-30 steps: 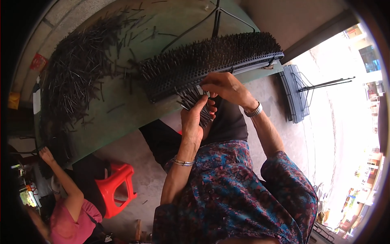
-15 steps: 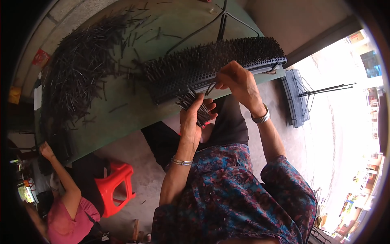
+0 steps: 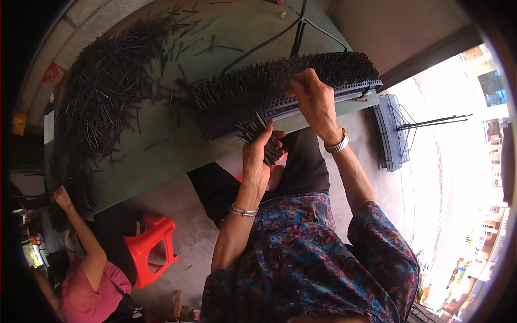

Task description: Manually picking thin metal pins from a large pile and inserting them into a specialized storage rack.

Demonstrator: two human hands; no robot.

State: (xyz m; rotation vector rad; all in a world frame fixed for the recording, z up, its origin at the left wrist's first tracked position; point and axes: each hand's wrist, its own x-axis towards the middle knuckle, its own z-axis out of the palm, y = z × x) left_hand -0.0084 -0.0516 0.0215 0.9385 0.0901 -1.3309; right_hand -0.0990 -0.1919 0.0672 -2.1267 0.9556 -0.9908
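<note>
A long dark perforated bar [image 3: 215, 127], like a large brush head, lies along the table's near edge. Upright dark bristles [image 3: 339, 67] pack its far part, while rows of bare holes show nearer me. My left hand [image 3: 255, 156] is closed around a bundle of thin dark strips [image 3: 251, 129], just in front of the bar. Over the bar's middle, at the front of the bristles, my right hand [image 3: 316, 107] has its fingertips pinched together. Whatever is between those fingertips is hidden against the dark bristles.
On the green table [image 3: 161, 167], a big heap of dark strips [image 3: 107, 91] lies at left, with loose ones scattered around. Behind the bar stands a black wire frame [image 3: 298, 32]. A co-worker's arm [image 3: 89, 237] reaches the table beside a red stool [image 3: 153, 242]. A similar finished-looking head [image 3: 392, 132] stands at right.
My right hand has moved up and away from the bundle to the front of the bristles; the thin strip that hung from its fingers no longer shows. My left hand stays almost in place.
</note>
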